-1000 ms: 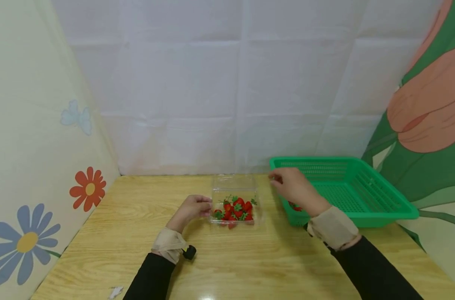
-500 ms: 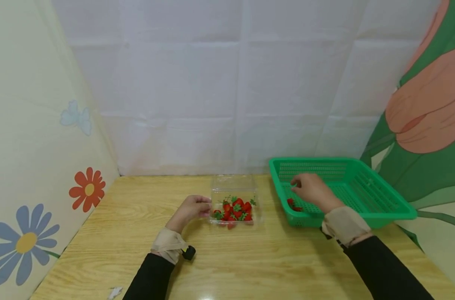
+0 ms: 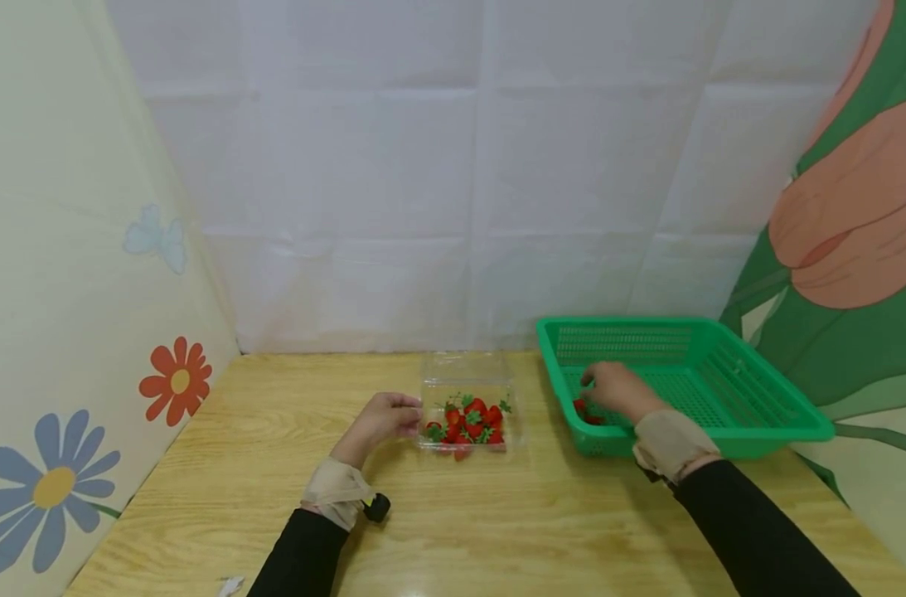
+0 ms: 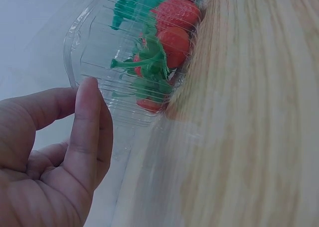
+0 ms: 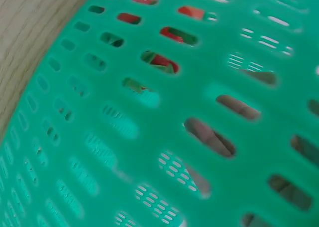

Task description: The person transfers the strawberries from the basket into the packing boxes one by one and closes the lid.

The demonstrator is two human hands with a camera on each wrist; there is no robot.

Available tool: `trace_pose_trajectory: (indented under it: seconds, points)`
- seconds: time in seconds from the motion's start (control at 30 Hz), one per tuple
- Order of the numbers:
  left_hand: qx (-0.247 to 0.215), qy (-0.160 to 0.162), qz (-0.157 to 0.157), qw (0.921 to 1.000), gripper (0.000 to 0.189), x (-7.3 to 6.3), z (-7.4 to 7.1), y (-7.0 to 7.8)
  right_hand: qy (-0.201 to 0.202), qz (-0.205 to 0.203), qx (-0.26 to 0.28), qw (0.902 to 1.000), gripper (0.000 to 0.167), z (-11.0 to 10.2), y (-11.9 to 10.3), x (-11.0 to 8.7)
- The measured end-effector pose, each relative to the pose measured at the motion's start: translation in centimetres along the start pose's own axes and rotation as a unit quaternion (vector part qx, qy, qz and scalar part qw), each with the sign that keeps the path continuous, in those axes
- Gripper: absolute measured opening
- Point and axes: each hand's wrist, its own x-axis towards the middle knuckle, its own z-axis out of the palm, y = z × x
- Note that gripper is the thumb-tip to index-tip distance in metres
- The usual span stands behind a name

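Observation:
In the head view my left hand (image 3: 384, 421) is at the left side of a clear plastic clamshell box (image 3: 514, 414). The left wrist view shows its thumb and forefinger pinching the box's edge. Red strawberries (image 3: 473, 419) with green leaves fill the box's bottom, and its lid (image 3: 463, 365) leans back. On the right, my right hand (image 3: 620, 390) reaches down inside a green basket (image 3: 766, 431), fingers loosely bent beside a few strawberries (image 3: 581, 406) in the near left corner. Through the slots of the basket wall (image 5: 124, 162), the right wrist view shows parts of that hand and the strawberries.
Everything stands on a wood-grain table (image 3: 453, 522). A white cloth (image 3: 363, 166) hangs behind it, and flower-printed panels flank both sides. A small white scrap (image 3: 230, 586) lies at the front left. A small black device (image 3: 378, 507) sits at the left wrist.
My right hand has moved from above the basket's left rim to the right and down into the basket, near the strawberries there. The left hand and the box have stayed put.

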Motion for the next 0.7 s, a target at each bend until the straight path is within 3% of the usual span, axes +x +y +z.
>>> trace_pose_trajectory:
  seconds: [0.37, 0.7]
  points:
    - [-0.008, -0.003, 0.003, 1.0000, 0.031, 0.11, -0.07, -0.05, -0.058, 0.014, -0.005, 0.9982, 0.039, 0.48, -0.56, 0.78]
    - [0.000, 0.000, 0.000, 1.0000, 0.030, 0.10, -0.15, -0.18, -0.090, 0.000, -0.030, 0.9955, 0.037, 1.06, -0.67, 0.94]
